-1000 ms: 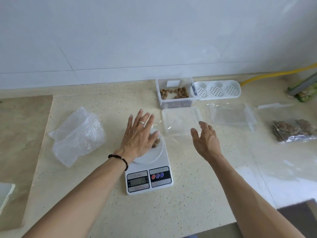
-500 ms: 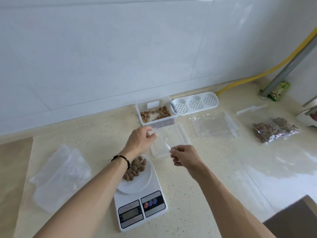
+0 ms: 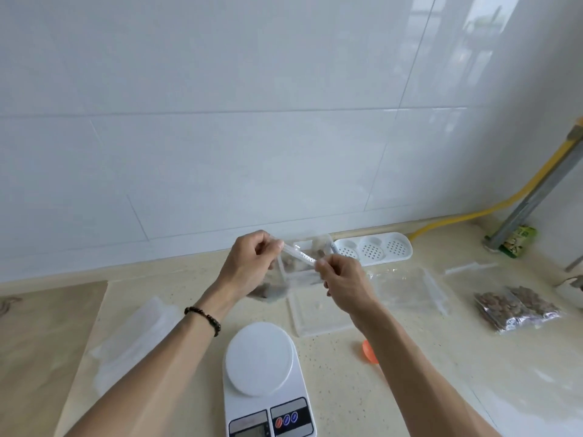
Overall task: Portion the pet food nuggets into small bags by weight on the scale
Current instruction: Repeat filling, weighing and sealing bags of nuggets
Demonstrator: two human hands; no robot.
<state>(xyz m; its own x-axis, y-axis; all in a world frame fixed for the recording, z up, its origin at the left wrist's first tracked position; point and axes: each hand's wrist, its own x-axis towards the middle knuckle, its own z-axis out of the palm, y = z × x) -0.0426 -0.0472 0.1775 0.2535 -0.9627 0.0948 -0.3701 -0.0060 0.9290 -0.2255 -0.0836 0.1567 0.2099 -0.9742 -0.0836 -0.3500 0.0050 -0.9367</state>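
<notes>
Both hands hold a small clear zip bag (image 3: 293,257) up above the counter. My left hand (image 3: 249,263) pinches the bag's top strip at its left end and my right hand (image 3: 342,279) pinches it at the right end. Brown nuggets (image 3: 271,293) hang in the bag's bottom below my left hand. The white scale (image 3: 262,373) stands in front of me with its round platform bare. The clear nugget container (image 3: 303,272) sits behind the bag, mostly hidden by it. Two filled bags of nuggets (image 3: 517,307) lie at the right.
A clear lid (image 3: 318,320) lies behind the scale, and empty clear bags (image 3: 410,285) to its right. A white perforated tray (image 3: 375,247) is at the wall. Bubble wrap (image 3: 132,339) lies left. An orange object (image 3: 369,351) peeks from behind my right forearm. Yellow hose (image 3: 492,209) and metal pipe (image 3: 536,193) at the right.
The nuggets are gone from the scale platform and now sit in a bag. Both hands have lifted the bag and pinch its top strip. The camera has tilted up.
</notes>
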